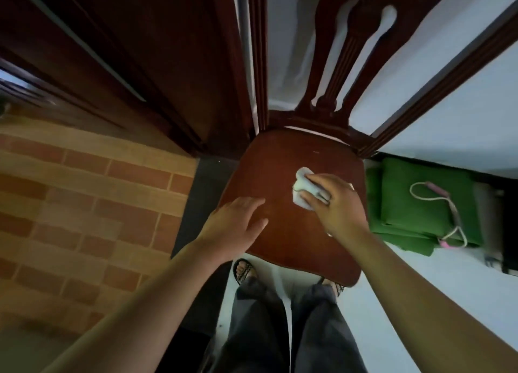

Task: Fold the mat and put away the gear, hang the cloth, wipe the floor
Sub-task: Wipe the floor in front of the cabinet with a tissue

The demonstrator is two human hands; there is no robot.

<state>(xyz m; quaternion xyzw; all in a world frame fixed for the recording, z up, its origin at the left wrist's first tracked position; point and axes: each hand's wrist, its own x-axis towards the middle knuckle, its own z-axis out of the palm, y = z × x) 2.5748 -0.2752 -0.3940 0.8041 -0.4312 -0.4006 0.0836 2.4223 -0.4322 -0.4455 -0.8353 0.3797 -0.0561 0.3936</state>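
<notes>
Setting: pale floor [420, 302] beside a dark wooden door frame, brick-pattern tiles to the left.
Cloth [301, 189]: small, whitish, bunched on the chair seat [280, 232], under the right hand.
Right hand [333, 201]: fingers closed over the cloth, likely gathering it to hang.
Left hand [238, 221]: open, flat on the seat, probably for balance.
Mat [414, 204]: green, folded, on the floor right of the chair.
Skipping rope [451, 218]: lies on top of the mat.

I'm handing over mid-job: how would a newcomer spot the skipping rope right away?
Start at the dark wooden chair in the middle. On the floor to its right lies a folded green mat. The skipping rope lies looped on top of it, a pale cord with pink handles, the only thin, coiled thing there.
</notes>
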